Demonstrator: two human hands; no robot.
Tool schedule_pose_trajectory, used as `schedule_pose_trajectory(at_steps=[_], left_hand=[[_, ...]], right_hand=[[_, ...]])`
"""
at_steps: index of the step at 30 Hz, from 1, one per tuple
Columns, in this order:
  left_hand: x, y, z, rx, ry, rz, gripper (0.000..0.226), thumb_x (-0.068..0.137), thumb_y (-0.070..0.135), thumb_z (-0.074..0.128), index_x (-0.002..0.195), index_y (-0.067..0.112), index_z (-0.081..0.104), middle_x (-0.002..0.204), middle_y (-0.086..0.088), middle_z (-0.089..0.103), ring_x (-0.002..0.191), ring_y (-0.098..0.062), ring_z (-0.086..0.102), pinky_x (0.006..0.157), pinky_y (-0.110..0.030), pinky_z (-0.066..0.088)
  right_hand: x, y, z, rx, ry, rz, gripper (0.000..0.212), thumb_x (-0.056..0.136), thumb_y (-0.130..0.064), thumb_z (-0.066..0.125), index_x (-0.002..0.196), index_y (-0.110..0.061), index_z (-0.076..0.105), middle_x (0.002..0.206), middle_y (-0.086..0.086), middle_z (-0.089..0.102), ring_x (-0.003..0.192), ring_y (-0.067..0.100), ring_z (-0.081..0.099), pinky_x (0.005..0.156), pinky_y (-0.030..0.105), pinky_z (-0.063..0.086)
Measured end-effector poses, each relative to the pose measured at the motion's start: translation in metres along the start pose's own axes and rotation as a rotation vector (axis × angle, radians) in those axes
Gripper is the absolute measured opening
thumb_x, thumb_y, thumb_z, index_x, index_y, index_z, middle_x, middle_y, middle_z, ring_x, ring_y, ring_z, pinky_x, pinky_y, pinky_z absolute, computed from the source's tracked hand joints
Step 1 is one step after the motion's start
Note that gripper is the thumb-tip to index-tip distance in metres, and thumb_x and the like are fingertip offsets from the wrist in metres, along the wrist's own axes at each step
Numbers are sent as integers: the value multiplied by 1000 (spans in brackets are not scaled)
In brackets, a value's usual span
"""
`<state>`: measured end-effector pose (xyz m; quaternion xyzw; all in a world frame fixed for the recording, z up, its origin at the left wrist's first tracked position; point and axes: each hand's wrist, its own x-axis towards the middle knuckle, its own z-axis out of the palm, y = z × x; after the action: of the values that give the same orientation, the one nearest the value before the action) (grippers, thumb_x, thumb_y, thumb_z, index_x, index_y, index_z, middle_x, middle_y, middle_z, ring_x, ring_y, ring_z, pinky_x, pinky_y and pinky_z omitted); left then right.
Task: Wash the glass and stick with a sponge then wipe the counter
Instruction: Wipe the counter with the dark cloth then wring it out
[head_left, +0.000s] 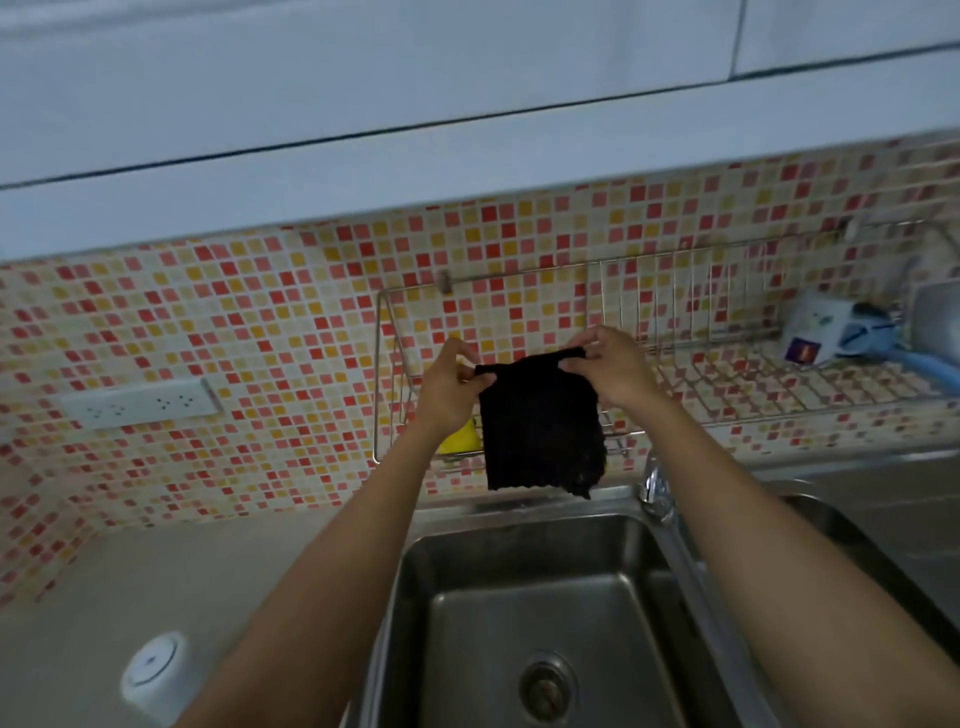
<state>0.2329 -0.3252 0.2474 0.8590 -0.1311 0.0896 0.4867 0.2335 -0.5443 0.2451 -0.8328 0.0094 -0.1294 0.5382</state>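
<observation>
A black cloth (540, 431) hangs spread in front of the wire rack (382, 374) on the tiled wall, above the sink. My left hand (449, 387) pinches its top left corner and my right hand (610, 371) pinches its top right corner. A yellow sponge (460, 439) lies in the rack, partly hidden behind my left wrist and the cloth. A white upturned glass (156, 675) stands on the beige counter (156, 571) at the lower left. No stick can be picked out.
A steel sink (545, 613) with a drain lies below my arms, its tap (657, 491) at the right. A longer wire dish rack (779, 374) holds a white cup and blue-handled item (841, 332). A white socket strip (137, 402) sits on the wall at left.
</observation>
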Motion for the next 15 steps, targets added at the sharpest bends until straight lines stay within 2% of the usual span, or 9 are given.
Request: schedule_pose_trajectory(at_steps=[2, 3, 4, 6, 8, 10, 12, 13, 15], left_hand=[[12, -15, 5, -33, -18, -32, 19, 90, 7, 65, 89, 15, 48, 78, -39, 55, 69, -32, 54, 61, -34, 44], [16, -19, 8, -55, -20, -51, 21, 90, 5, 65, 86, 18, 49, 77, -39, 54, 70, -35, 54, 64, -40, 44], [20, -26, 11, -65, -23, -60, 22, 90, 2, 64, 85, 17, 49, 75, -37, 54, 71, -34, 54, 64, -38, 45], [23, -33, 16, -52, -51, -85, 16, 90, -3, 61, 88, 9, 50, 75, -28, 53, 73, -29, 52, 60, -22, 45], [29, -42, 22, -73, -36, -97, 13, 91, -5, 59, 92, 4, 51, 81, -30, 50, 78, -27, 49, 59, -17, 44], [32, -46, 28, -95, -23, -163, 13, 90, -8, 59, 93, 2, 50, 88, -28, 51, 82, -32, 51, 65, -23, 52], [37, -53, 32, -68, -20, -206, 14, 89, -4, 62, 92, 5, 52, 93, -25, 56, 94, -43, 58, 70, -42, 51], [38, -55, 34, 4, -36, -199, 14, 88, 2, 66, 93, 7, 54, 96, -21, 59, 102, -44, 58, 69, -41, 49], [39, -59, 35, 270, -108, -128, 26, 84, 22, 73, 104, 14, 60, 115, -13, 59, 117, -34, 53, 86, -37, 45]], right_hand=[[16, 10, 7, -9, -22, 27, 27, 80, -19, 75, 104, -17, 64, 110, 6, 62, 97, 19, 60, 78, 29, 51], [22, 15, 10, -15, -33, 38, 27, 80, -19, 74, 105, -16, 63, 111, 6, 61, 97, 18, 59, 78, 28, 50], [27, 20, 13, -29, -44, 48, 27, 81, -19, 74, 106, -15, 63, 113, 5, 60, 98, 17, 58, 79, 27, 49], [36, 30, 20, -92, -70, 43, 27, 81, -20, 74, 105, -14, 64, 122, 5, 57, 100, 17, 56, 78, 26, 45], [44, 39, 25, -159, -93, 25, 24, 81, -21, 74, 102, -13, 65, 130, 4, 53, 100, 17, 56, 76, 26, 44], [50, 46, 29, -183, -96, 24, 24, 81, -20, 74, 102, -12, 65, 127, 4, 54, 97, 16, 55, 71, 24, 43], [55, 50, 34, -177, -111, 51, 26, 82, -20, 74, 105, -13, 64, 122, 5, 56, 102, 17, 56, 73, 23, 43], [55, 51, 36, -191, -126, 62, 30, 82, -22, 74, 109, -15, 62, 123, 4, 56, 108, 19, 55, 78, 25, 43], [51, 50, 38, -330, -169, 24, 48, 83, -28, 73, 126, -18, 53, 135, 6, 51, 122, 23, 49, 93, 30, 41]])
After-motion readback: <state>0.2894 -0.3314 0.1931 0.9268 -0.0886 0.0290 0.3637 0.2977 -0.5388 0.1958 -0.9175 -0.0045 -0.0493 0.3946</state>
